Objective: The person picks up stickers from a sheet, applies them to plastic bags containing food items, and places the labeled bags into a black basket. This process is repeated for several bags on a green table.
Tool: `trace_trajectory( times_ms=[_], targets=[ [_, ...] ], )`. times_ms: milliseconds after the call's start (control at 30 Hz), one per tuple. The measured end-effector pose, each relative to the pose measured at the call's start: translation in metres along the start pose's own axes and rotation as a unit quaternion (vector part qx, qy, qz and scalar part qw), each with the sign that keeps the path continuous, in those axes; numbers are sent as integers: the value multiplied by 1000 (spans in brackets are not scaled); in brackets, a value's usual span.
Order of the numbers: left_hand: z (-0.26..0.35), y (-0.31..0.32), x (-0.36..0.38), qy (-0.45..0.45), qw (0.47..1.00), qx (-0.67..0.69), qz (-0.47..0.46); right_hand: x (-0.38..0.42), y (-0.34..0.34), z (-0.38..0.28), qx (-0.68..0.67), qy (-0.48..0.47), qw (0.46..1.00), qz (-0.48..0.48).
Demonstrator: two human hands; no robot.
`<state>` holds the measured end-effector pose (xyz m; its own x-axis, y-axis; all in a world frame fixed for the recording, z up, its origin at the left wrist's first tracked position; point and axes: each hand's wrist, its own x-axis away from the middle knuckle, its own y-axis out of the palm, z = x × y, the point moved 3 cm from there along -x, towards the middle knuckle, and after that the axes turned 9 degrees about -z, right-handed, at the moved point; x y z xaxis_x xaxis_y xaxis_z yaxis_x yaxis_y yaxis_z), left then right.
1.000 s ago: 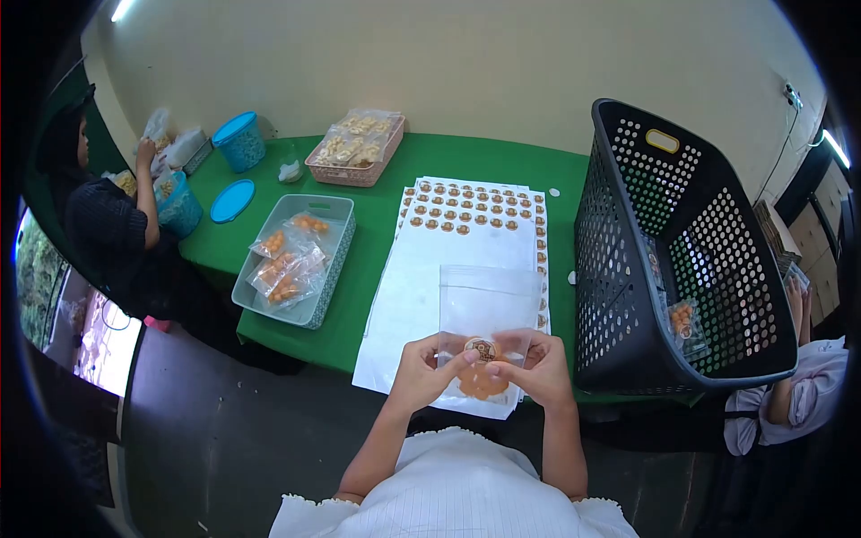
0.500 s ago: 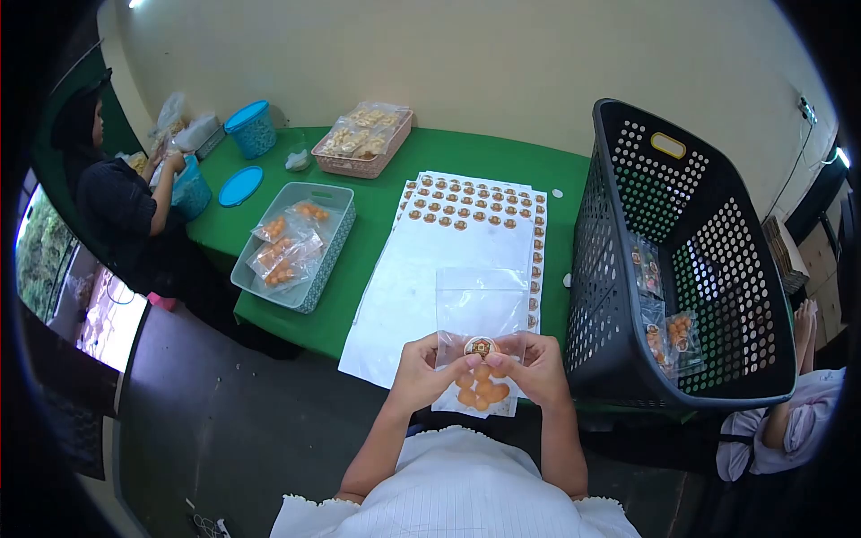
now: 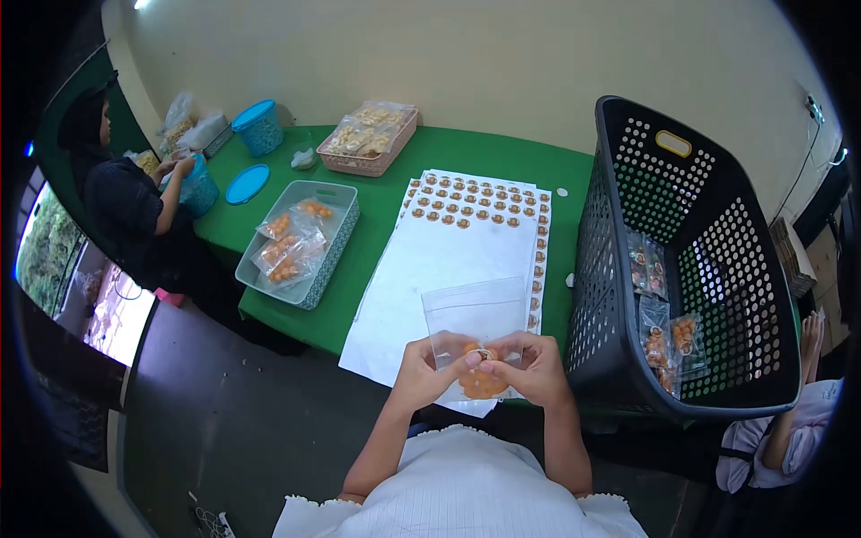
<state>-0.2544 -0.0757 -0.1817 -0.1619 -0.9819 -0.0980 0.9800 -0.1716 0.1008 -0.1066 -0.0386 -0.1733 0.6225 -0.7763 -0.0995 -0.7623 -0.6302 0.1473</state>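
Observation:
Between my two hands is a clear zip bag with round orange snacks in its lower part. My left hand grips the bag's left side, its thumb pressed on a round sticker on the bag's front. From the other side my right hand pinches the bag, the thumb also on the sticker. Both thumbs cover much of the sticker. Under and beyond the bag lie white sticker sheets, with rows of round brown stickers along the top and right edge.
A tall black basket with filled bags stands at the right. To the left, a grey-green tray holds bagged orange snacks. Behind are a pink basket, a blue-lidded tub and a loose lid. A co-worker stands at left; another person is at right.
The bag has tilted, its top leaning slightly left and its lower end drawn up. My thumbs have moved closer together over the sticker, covering more of it.

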Motion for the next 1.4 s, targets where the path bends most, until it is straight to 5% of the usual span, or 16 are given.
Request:
trace_trajectory(
  times_ms=[500,1000,1400],
  targets=[
    [6,-24,-5,41,999,-12,0,-11,22,8,81,-43,995,39],
    [-11,-64,-2,21,999,12,-32,-21,55,16,123,21,988,89],
    [-24,-75,-3,-60,983,-24,-173,-6,64,50,66,14,985,158]
  ],
)
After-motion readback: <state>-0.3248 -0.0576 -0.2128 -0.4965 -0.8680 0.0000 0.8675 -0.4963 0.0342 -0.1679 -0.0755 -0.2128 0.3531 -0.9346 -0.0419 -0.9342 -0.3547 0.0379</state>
